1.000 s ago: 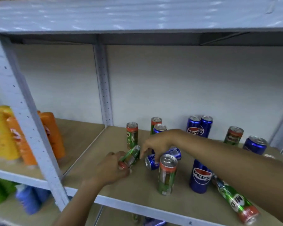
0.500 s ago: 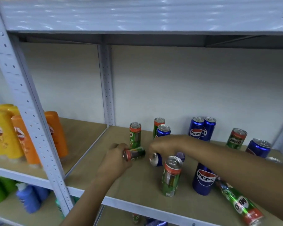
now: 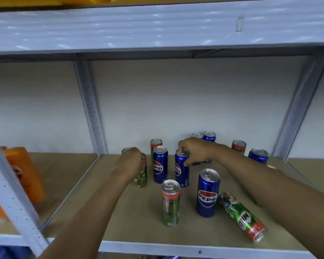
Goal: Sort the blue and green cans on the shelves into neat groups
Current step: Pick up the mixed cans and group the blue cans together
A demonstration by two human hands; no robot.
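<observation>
My left hand (image 3: 132, 162) grips the top of an upright green can (image 3: 141, 177) on the brown shelf board (image 3: 120, 217). My right hand (image 3: 194, 152) holds the top of an upright blue Pepsi can (image 3: 181, 172). Another blue can (image 3: 160, 167) stands between the two, with a green can (image 3: 155, 144) behind it. Nearer me stand a green can (image 3: 170, 202) and a large blue can (image 3: 207, 193). A green Milo can (image 3: 241, 215) lies on its side at the front right. Further blue cans (image 3: 209, 136) (image 3: 258, 156) and a green can (image 3: 238, 146) are at the back.
Grey metal uprights (image 3: 90, 109) (image 3: 299, 109) frame the bay, and a grey shelf (image 3: 157, 28) runs overhead. Orange bottles (image 3: 24, 172) stand in the left bay behind the near post (image 3: 13, 199). The shelf's front rail (image 3: 195, 251) is close to me.
Both cans that lay on their sides in my hands now stand upright. The camera has moved closer and tilted upward.
</observation>
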